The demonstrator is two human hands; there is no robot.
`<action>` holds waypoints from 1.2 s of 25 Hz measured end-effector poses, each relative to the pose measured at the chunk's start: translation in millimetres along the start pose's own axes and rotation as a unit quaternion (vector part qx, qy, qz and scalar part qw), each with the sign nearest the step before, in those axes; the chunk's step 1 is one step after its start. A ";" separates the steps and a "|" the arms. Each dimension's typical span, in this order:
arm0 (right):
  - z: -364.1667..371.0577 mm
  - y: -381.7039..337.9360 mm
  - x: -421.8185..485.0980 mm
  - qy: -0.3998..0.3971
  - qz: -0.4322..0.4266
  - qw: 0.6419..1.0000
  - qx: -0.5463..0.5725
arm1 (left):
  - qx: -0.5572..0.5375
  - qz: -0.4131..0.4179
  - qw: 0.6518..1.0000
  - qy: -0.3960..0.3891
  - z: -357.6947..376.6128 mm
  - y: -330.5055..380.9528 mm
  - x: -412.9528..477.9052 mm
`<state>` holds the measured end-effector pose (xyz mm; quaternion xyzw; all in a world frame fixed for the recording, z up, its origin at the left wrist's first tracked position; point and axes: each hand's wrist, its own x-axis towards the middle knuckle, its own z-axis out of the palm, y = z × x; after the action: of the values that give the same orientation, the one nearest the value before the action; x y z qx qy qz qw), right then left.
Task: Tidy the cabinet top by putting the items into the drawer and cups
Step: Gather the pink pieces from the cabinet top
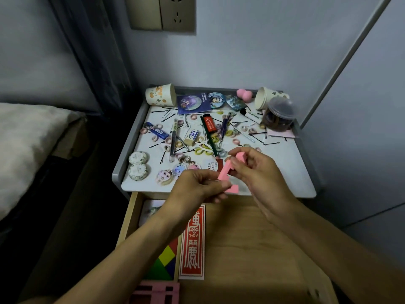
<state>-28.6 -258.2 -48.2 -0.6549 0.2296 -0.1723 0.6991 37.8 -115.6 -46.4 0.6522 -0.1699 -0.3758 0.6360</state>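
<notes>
The low end of the pink piece is being pinched by the left hand, its top end by the right hand, above the open drawer. Being held by fingertips only, it might be dropped onto the messy cabinet top beyond the hands. Its middle is being hidden by fingers; one piece or two cannot be told.

It was a home bedroom: a bed with pale bedding lay at nine o'clock, a dark curtain hung at eleven, and a bedside cabinet strewn with hairpins stood below a wall socket at twelve.
</notes>
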 end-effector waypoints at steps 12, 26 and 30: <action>-13.6 -0.1 -5.4 -0.050 -0.041 0.966 -0.250 | 0.015 0.019 0.997 0.075 -5.0 2.3 1.0; -9.3 -2.7 -11.4 -0.059 -0.055 0.964 -0.252 | -0.061 0.013 0.994 0.087 -3.5 2.9 -0.8; -9.5 -2.8 -11.0 -0.053 -0.058 0.964 -0.253 | -0.082 0.008 0.993 0.082 -4.5 5.1 -2.1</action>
<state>-42.8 -260.4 -44.7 -0.8310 0.1900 -0.1132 0.5104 40.9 -111.7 -41.4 0.6251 -0.0909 -0.3281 0.7023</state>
